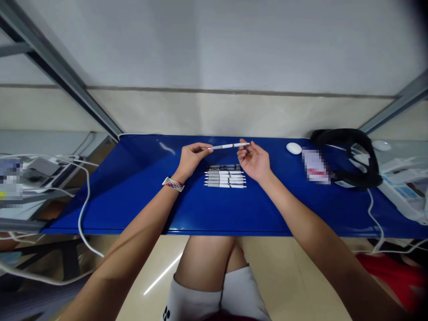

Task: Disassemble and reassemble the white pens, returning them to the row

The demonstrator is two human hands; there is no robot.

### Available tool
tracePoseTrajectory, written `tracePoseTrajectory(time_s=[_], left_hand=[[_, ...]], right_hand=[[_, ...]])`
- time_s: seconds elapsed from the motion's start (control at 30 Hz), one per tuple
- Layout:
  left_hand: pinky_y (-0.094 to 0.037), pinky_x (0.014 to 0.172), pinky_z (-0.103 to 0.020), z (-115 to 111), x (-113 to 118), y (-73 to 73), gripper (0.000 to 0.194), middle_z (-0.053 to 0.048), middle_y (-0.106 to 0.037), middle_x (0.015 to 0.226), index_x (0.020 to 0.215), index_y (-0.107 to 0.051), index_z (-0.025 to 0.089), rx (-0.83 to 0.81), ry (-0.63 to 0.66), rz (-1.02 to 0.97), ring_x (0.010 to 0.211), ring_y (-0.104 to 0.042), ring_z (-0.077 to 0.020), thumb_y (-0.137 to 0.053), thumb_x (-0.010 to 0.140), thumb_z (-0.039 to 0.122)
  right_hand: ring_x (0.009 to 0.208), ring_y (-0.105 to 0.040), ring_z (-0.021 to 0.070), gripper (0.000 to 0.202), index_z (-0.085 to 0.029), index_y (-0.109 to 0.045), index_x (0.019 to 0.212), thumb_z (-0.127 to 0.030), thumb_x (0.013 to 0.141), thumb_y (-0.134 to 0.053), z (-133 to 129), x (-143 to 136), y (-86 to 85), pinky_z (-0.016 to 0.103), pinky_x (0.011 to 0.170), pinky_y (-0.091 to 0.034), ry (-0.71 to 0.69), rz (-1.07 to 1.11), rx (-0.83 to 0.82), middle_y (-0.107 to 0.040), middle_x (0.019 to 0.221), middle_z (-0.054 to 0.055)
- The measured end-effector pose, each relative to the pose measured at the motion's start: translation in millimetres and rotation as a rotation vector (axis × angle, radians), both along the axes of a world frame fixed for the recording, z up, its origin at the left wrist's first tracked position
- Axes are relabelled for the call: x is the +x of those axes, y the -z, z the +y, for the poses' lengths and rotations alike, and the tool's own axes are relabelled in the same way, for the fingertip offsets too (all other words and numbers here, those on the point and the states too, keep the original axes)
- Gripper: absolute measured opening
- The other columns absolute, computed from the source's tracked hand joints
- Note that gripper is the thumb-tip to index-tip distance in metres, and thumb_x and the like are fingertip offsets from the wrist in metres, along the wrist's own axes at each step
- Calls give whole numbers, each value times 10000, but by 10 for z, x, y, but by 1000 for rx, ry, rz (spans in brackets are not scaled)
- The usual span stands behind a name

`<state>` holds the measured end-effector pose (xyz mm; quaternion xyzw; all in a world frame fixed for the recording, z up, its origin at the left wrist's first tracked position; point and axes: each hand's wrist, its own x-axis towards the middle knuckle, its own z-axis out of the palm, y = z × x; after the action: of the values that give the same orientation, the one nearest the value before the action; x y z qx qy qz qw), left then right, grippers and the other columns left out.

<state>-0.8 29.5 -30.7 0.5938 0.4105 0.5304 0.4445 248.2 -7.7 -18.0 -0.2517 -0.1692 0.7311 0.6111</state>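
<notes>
A white and grey pen (224, 146) is held level above the blue table (214, 209), between my two hands. My left hand (193, 157) pinches its tip end. At the other end, the fingers of my right hand (256, 159) close around the pen, palm turned up. Just below the hands, several similar pens (224, 179) lie side by side in a row on the table, tips to the left. The rearmost, a dark grey pen (222, 168), is darker than those in front. A patterned band is around my left wrist.
On the right are a white computer mouse (294, 148), a blurred-out packet (316, 166) and a black head strap (363, 180). White cables (88, 196) hang over the table's left edge. Grey metal posts (72, 76) rise at both sides, with a wall behind.
</notes>
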Motion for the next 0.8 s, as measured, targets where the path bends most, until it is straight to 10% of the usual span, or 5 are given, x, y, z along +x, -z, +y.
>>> tracePoseTrajectory(time_s=[0.8], left_hand=[[-573,832,-340,-7,-1,-3,329,-68,-823,891,961,-874,208,3,5,-3,825,-724,-192,-959,732,429]], right_hand=[[637,-520,112,100,-206,-720,1040,-206,956,-665,-19,-17,-34,224,567,-504,-10,-26,47,-611,769,0]])
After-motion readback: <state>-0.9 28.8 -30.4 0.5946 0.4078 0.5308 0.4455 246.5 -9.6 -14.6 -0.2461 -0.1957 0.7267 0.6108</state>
